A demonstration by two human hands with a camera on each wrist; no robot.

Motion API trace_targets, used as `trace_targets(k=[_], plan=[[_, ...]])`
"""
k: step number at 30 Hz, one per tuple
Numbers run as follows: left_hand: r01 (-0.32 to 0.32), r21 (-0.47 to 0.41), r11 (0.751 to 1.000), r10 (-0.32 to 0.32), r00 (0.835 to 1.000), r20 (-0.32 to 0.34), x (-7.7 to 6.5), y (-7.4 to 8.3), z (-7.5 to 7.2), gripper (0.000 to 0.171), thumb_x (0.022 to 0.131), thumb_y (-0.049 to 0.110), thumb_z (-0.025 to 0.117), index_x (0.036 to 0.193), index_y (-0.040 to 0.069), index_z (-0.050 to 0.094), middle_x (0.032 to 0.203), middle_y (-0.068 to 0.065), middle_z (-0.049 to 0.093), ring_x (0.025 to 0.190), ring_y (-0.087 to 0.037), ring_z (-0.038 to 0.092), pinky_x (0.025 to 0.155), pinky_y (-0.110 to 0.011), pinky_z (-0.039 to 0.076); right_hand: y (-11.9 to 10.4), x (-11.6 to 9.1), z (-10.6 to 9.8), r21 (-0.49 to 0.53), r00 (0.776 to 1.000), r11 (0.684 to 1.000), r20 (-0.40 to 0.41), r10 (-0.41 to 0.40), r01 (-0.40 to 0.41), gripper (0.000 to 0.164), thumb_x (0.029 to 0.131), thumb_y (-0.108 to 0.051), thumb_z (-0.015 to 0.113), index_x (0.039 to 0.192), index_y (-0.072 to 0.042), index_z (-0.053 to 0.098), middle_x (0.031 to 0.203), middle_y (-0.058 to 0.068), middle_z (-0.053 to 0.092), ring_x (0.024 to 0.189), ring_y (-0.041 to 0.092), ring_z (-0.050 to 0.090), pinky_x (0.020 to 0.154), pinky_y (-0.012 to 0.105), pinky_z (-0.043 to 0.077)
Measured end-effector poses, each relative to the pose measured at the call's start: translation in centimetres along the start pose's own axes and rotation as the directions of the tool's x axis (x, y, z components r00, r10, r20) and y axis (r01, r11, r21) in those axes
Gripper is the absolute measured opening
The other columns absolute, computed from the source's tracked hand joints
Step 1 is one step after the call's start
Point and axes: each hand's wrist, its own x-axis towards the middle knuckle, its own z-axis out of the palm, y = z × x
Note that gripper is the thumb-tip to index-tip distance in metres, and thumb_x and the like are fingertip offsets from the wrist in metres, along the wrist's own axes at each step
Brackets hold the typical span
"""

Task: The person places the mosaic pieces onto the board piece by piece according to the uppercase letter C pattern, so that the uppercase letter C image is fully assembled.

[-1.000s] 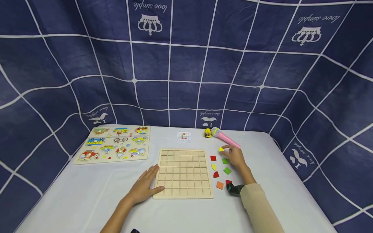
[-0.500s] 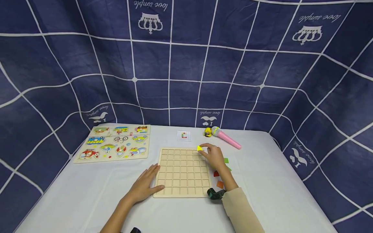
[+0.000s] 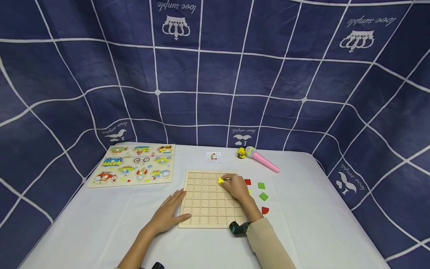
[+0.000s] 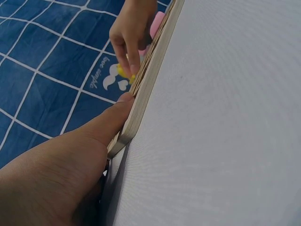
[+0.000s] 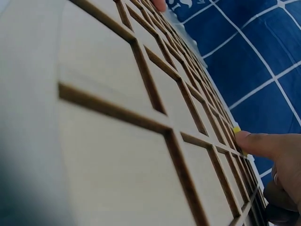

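A square wooden grid board [image 3: 204,201] lies on the white table. My left hand [image 3: 168,213] rests along its left edge, fingers extended and thumb lying over the front-left part; the left wrist view shows that thumb [image 4: 110,117] on the rim. Over the board's far right cells, my right hand [image 3: 236,186] pinches a small yellow piece [image 3: 220,181] between thumb and fingertips. The right wrist view shows only a sliver of this yellow piece [image 5: 236,129] by the thumb. Whether it touches the board I cannot tell.
Right of the board lie a red square [image 3: 247,182], a green square [image 3: 261,185], a green diamond-turned piece [image 3: 263,197] and a red quarter-round [image 3: 265,210]. Behind are a pattern card [image 3: 213,157], yellow figurine [image 3: 240,153] and pink toy microphone [image 3: 265,161]. A vehicle puzzle [image 3: 134,170] lies left.
My right hand has carried the yellow piece leftward from the loose pieces, past the board's far right corner, and onto the area over its cells. The left hand has stayed at the board's edge.
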Motion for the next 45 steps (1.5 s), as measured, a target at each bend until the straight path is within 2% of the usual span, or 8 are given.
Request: trace_targets(k=[2, 12, 15, 18, 20, 27, 33, 45], plan=[[0.002, 0.001, 1.000, -0.002, 1.000, 0.003, 0.0, 0.0, 0.0, 0.089, 0.079, 0.054, 0.063, 0.145, 0.005, 0.028, 0.151, -0.011, 0.021, 0.139, -0.027, 0.014, 0.112, -0.044, 0.010, 0.0, 0.0, 0.1, 0.012, 1.000, 1.000, 0.006, 0.000, 0.000, 0.023, 0.078, -0.028, 0.075, 0.097, -0.016, 0.072, 0.099, 0.004, 0.069, 0.075, 0.017, 0.058, 0.066, 0.033, 0.048], [0.004, 0.000, 1.000, -0.004, 1.000, 0.003, 0.0, -0.1, 0.3, 0.090, 0.079, 0.056, 0.063, 0.145, 0.005, 0.028, 0.151, -0.011, 0.022, 0.139, -0.028, 0.014, 0.112, -0.044, 0.010, 0.0, -0.3, 0.3, 0.009, 1.000, 1.000, 0.010, 0.013, -0.013, 0.023, 0.078, -0.029, 0.075, 0.097, -0.017, 0.072, 0.093, 0.005, 0.069, 0.067, 0.012, 0.052, 0.061, 0.028, 0.045], [0.009, 0.002, 1.000, -0.009, 1.000, 0.006, 0.0, -0.1, 0.4, 0.090, 0.079, 0.056, 0.063, 0.145, 0.005, 0.028, 0.151, -0.011, 0.022, 0.139, -0.027, 0.014, 0.112, -0.044, 0.010, 0.0, -0.5, -0.1, 0.045, 1.000, 0.999, 0.014, 0.020, -0.021, 0.024, 0.079, -0.028, 0.074, 0.099, -0.016, 0.072, 0.072, 0.005, 0.064, 0.055, 0.010, 0.042, 0.049, 0.025, 0.037], [0.015, -0.001, 1.000, -0.015, 1.000, 0.009, -0.1, 0.0, 0.5, 0.090, 0.079, 0.055, 0.063, 0.145, 0.005, 0.028, 0.151, -0.010, 0.022, 0.139, -0.027, 0.014, 0.112, -0.044, 0.009, 0.1, -0.5, -0.9, 0.102, 0.999, 0.993, 0.010, 0.054, -0.054, 0.025, 0.081, -0.027, 0.072, 0.102, -0.013, 0.071, 0.050, 0.001, 0.046, 0.044, 0.009, 0.029, 0.039, 0.023, 0.026], [0.019, -0.003, 1.000, -0.019, 1.000, 0.010, -0.1, 0.0, 0.5, 0.089, 0.079, 0.055, 0.063, 0.145, 0.005, 0.028, 0.151, -0.010, 0.022, 0.139, -0.027, 0.014, 0.112, -0.044, 0.009, 0.4, -0.5, -1.7, 0.115, 0.997, 0.991, -0.001, 0.072, -0.071, 0.026, 0.082, -0.027, 0.070, 0.103, -0.012, 0.071, 0.045, -0.002, 0.036, 0.040, 0.008, 0.024, 0.036, 0.022, 0.021], [0.013, -0.006, 1.000, -0.012, 1.000, 0.008, -0.1, 0.1, 0.5, 0.089, 0.079, 0.055, 0.063, 0.145, 0.005, 0.029, 0.151, -0.011, 0.022, 0.139, -0.028, 0.015, 0.112, -0.044, 0.009, 3.1, -0.7, -4.7, 0.060, 0.988, 0.989, -0.063, 0.138, -0.134, 0.028, 0.084, -0.035, 0.067, 0.104, -0.015, 0.071, 0.044, -0.004, 0.030, 0.040, 0.009, 0.020, 0.036, 0.023, 0.018], [0.011, -0.006, 1.000, -0.011, 1.000, 0.007, 0.0, 0.2, 0.2, 0.090, 0.079, 0.054, 0.064, 0.145, 0.004, 0.028, 0.151, -0.011, 0.022, 0.139, -0.028, 0.014, 0.112, -0.044, 0.009, 5.7, -1.2, -6.6, 0.016, 0.989, 0.990, -0.051, 0.140, -0.140, 0.034, 0.080, -0.032, 0.072, 0.108, -0.011, 0.070, 0.046, -0.004, 0.028, 0.042, 0.011, 0.021, 0.037, 0.024, 0.018], [0.006, 0.003, 1.000, -0.006, 1.000, 0.002, 0.0, 0.1, 0.1, 0.090, 0.079, 0.055, 0.063, 0.145, 0.005, 0.028, 0.151, -0.011, 0.022, 0.139, -0.028, 0.014, 0.112, -0.044, 0.010, 8.3, -2.2, -6.7, -0.053, 0.982, 0.982, 0.043, 0.184, -0.182, 0.033, 0.077, -0.028, 0.076, 0.105, -0.013, 0.071, 0.054, -0.001, 0.039, 0.051, 0.014, 0.033, 0.047, 0.026, 0.026]])
